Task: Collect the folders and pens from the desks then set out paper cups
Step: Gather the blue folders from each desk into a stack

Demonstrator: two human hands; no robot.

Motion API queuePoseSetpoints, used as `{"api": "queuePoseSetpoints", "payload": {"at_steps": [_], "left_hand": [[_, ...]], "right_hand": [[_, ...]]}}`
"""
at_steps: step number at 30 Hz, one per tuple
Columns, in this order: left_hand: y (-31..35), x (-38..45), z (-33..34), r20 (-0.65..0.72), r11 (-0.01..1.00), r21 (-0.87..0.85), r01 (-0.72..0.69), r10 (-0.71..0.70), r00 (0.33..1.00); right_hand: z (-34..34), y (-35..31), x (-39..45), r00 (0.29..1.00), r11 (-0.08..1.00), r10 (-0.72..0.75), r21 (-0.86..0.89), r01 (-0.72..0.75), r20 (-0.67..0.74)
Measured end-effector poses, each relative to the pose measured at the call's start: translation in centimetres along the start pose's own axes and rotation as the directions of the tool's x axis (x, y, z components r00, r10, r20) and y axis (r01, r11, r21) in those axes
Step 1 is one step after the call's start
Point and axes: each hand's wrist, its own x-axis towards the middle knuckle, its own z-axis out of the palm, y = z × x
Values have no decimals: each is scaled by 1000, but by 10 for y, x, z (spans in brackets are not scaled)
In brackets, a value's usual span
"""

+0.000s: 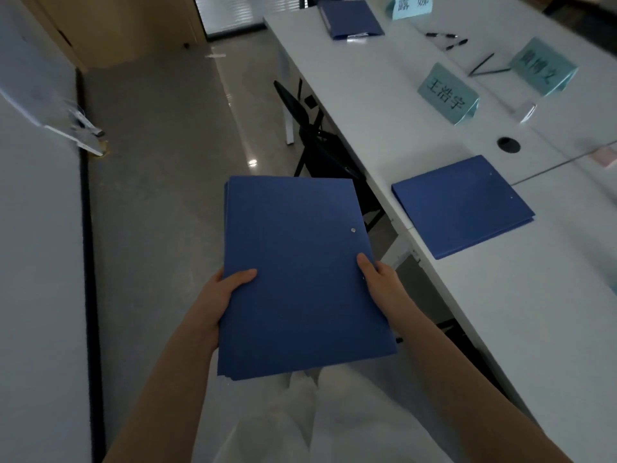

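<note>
Both forearms reach forward at waist height: left hand [223, 295] grips the left edge of the folder stack [300, 275], thumb on top, fingers hidden under it; right hand [384, 285] grips the right edge the same way. Stack is held flat over the floor, between the hands, clear of the tabletop [500, 312]. One blue folder [462, 205] lies closed on the tabletop just right of the right hand, another folder [350, 18] at the far end, pens [447, 38] beyond the name cards [447, 95].

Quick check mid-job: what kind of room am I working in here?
Most likely a meeting room set up for a session. Long white desks carry tented name cards, blue folders at the seats and pens, with a black chair tucked underneath.
</note>
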Motion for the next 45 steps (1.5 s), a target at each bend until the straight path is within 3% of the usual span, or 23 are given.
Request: {"api": "queuePoseSetpoints", "payload": {"at_steps": [6, 9, 12, 16, 21, 28, 32, 38, 40, 42, 45], "left_hand": [[57, 68, 32, 32, 998, 23, 61, -62, 998], [81, 100, 50, 42, 998, 17, 67, -68, 997], [108, 132, 68, 39, 998, 19, 52, -53, 998], [142, 168, 86, 30, 999, 28, 37, -38, 999], [173, 208, 100, 22, 999, 39, 35, -36, 999], [199, 249, 100, 35, 994, 79, 70, -73, 997], [212, 270, 95, 60, 990, 115, 87, -94, 994], [227, 290, 81, 128, 983, 150, 107, -126, 984], [230, 295, 78, 148, 981, 164, 104, -129, 981], [232, 298, 76, 157, 980, 171, 100, -127, 979], [233, 302, 74, 153, 979, 179, 97, -125, 980]], "right_hand": [[-24, -39, 66, 997, 997, 75, 18, -75, 21], [-43, -56, 107, 995, 989, 88, 117, -92, 42], [-68, -65, 158, 982, 975, 140, 189, -114, -130], [-107, -56, 213, 941, 953, 59, -263, -153, -333], [-126, -30, 260, 953, 878, 120, -418, -233, -278], [-111, 0, 271, 944, 635, 213, -698, -330, -252], [-89, -7, 257, 918, 705, 278, -589, -395, -283], [-54, -7, 240, 911, 719, 306, -560, -412, -278], [-50, -4, 234, 900, 778, 276, -472, -415, -336], [-56, 5, 226, 835, 853, 254, -294, -431, -487], [-69, 15, 211, 573, 822, 466, 91, -562, -674]]}}
